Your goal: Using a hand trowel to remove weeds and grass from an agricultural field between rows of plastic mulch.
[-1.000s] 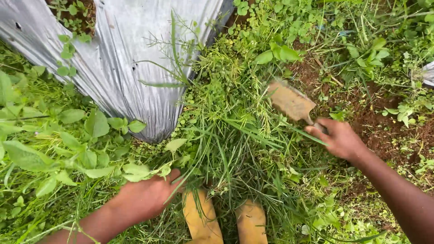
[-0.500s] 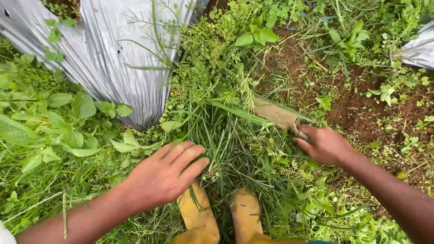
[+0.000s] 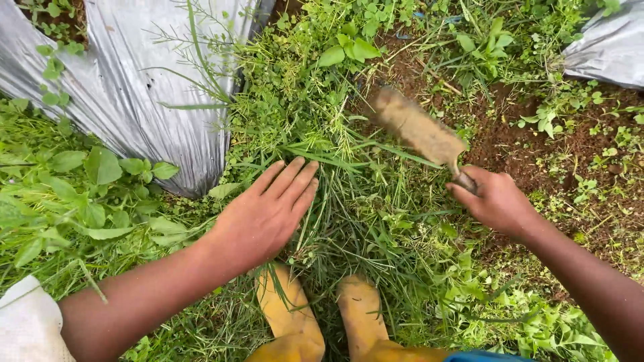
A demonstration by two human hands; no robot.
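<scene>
Trowel [image 3: 417, 131]: flat metal blade, coated in brown soil, motion-blurred. Blade points up and to the left, away from the person, raised over the grass at the edge of the bare soil. Its thin neck runs down-right into the right hand [image 3: 495, 200], which is closed round the handle; the handle itself is hidden in the fist.

Grass [image 3: 349, 201]: a clump of long, thin green blades mixed with small-leaved weeds, lying between the two hands, stalks mostly running toward the person. The left hand [image 3: 265, 214] lies flat on the clump's left side, palm down, fingers [image 3: 295, 177] straight and together, touching the blades.
</scene>
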